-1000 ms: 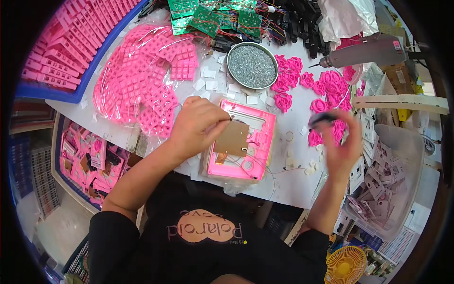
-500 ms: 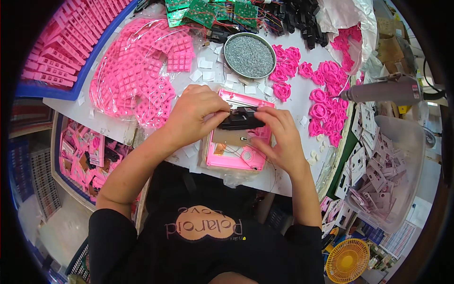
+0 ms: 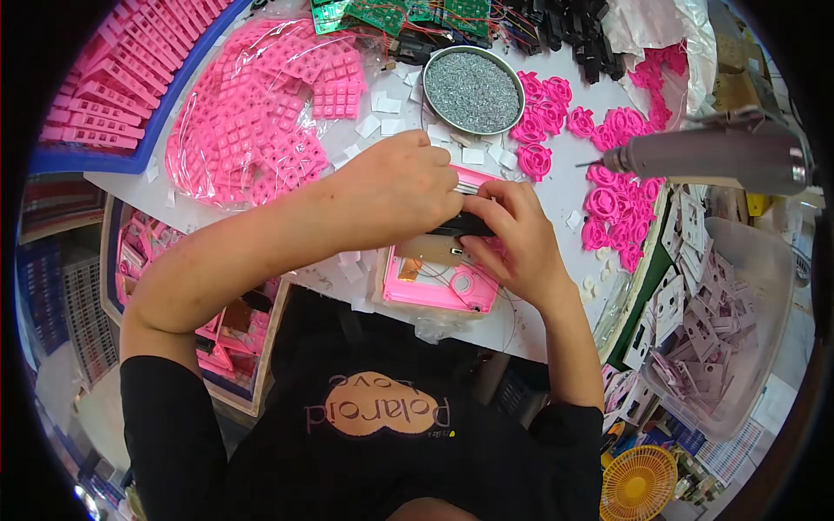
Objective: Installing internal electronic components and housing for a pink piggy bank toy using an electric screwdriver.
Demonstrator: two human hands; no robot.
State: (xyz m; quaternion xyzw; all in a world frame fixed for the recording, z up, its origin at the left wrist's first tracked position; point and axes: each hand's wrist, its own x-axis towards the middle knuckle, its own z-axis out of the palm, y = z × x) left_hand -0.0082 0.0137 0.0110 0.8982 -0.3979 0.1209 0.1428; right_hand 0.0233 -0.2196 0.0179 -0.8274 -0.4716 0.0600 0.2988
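Observation:
A pink plastic housing (image 3: 401,291) lies on the table in front of me, with thin wires and a round ring at its near right corner. Across its middle sits a black plastic part (image 3: 469,226), largely covered by my hands. My right hand (image 3: 524,239) grips this part at its right end, thumb on the near side and fingers over the far side. My left hand (image 3: 410,187) is closed above the part's left end, back of the hand upward. Its fingertips are hidden, so what they hold does not show.
A round dish (image 3: 473,133) of small metal screws stands beyond the housing. An electric screwdriver (image 3: 712,156) hangs at the right above pink ring-shaped parts (image 3: 612,204). Left are bagged pink keypads (image 3: 252,122) and a blue crate (image 3: 161,139); green circuit boards (image 3: 382,13) lie at the back.
My left hand has moved right and turned over the black part, its fingers now tucked from sight. My right hand keeps its hold. The screwdriver appears slightly shifted left, and the view has moved a little.

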